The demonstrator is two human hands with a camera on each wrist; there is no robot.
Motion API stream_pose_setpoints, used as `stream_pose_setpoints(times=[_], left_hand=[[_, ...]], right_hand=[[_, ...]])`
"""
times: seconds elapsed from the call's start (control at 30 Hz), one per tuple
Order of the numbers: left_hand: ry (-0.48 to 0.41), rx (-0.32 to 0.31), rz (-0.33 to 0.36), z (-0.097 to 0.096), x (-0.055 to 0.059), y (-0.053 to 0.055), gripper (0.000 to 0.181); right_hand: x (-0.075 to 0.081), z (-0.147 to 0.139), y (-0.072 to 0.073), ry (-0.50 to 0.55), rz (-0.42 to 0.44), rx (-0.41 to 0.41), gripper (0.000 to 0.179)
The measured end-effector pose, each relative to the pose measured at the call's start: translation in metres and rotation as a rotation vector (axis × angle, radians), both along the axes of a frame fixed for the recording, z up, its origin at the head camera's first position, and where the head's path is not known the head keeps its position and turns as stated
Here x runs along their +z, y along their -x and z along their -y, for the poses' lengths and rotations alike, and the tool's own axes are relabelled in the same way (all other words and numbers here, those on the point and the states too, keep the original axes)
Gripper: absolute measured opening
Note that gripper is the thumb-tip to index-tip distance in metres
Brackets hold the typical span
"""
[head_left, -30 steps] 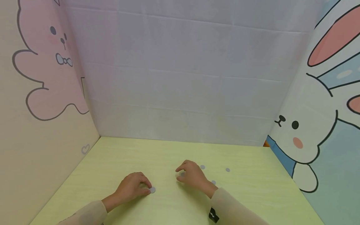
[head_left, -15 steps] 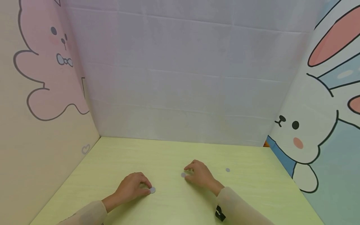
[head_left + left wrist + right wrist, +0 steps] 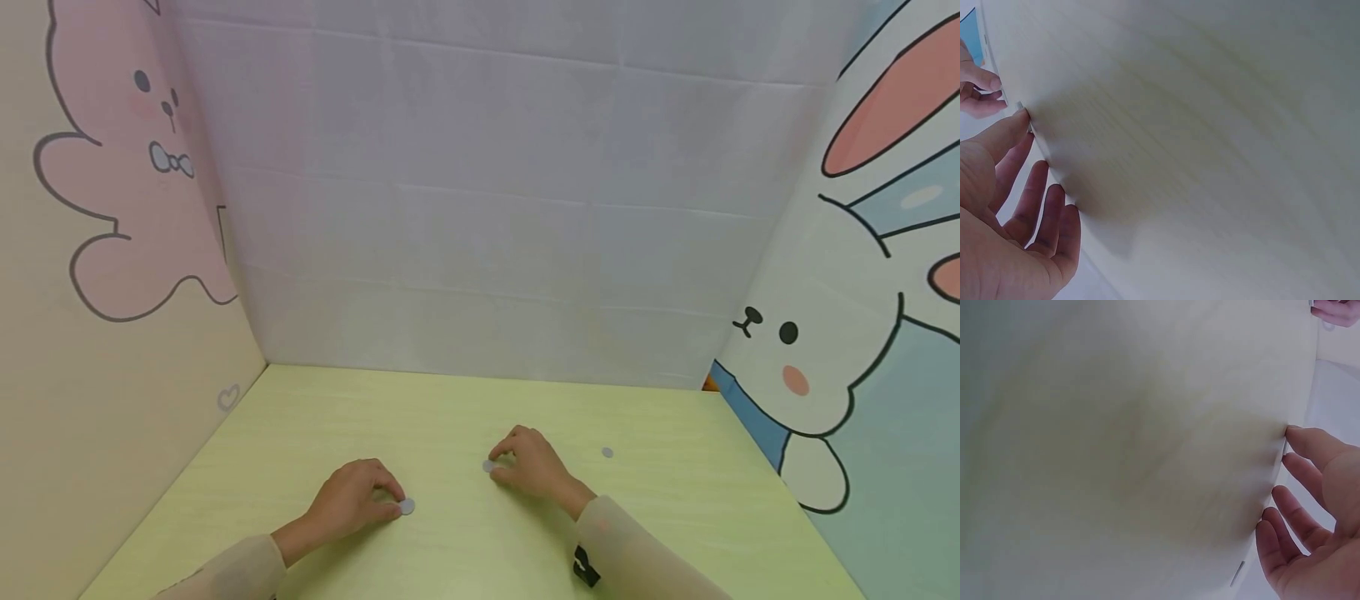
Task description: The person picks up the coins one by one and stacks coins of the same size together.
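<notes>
A small flat grey coin-like disc point(image 3: 407, 506) lies on the pale yellow tabletop. My left hand point(image 3: 352, 500) pinches its left edge between thumb and forefinger; the left wrist view shows the other fingers point(image 3: 1054, 212) loosely bent by the surface. Farther right and back, my right hand point(image 3: 534, 465) holds a second grey disc point(image 3: 489, 467) by its right side, thumb and forefinger at its edge. From the right wrist view that disc point(image 3: 1284, 450) is a thin line between the fingertips. A third disc point(image 3: 607, 452) lies untouched to the right.
The tabletop point(image 3: 360, 417) ends at a whitish back sheet point(image 3: 480, 208). Side panels bear a pink cartoon animal point(image 3: 142, 192) at left and a white rabbit point(image 3: 825, 333) at right. A black mark point(image 3: 585, 567) shows at the right sleeve.
My right hand has shifted right and its thumb and forefinger have come together on the second disc. Two discs beside it are now out of sight behind that hand. The left hand stays put.
</notes>
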State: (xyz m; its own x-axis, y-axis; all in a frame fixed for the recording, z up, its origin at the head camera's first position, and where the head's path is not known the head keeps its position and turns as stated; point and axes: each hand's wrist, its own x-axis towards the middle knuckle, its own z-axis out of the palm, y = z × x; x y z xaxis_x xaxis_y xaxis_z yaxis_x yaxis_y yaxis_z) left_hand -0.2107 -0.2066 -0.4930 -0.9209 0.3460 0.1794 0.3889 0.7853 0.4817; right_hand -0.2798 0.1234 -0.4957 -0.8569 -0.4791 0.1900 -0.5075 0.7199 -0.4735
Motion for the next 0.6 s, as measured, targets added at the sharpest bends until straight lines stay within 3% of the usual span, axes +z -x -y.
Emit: stream_pose_setpoints(times=[0.6], left_hand=[[-0.023,-0.018,0.004,0.0000,-0.0004,0.0014,0.015]], right_hand=[[-0.0018,0.0027,-0.0033,0.002,-0.004,-0.041,0.011]])
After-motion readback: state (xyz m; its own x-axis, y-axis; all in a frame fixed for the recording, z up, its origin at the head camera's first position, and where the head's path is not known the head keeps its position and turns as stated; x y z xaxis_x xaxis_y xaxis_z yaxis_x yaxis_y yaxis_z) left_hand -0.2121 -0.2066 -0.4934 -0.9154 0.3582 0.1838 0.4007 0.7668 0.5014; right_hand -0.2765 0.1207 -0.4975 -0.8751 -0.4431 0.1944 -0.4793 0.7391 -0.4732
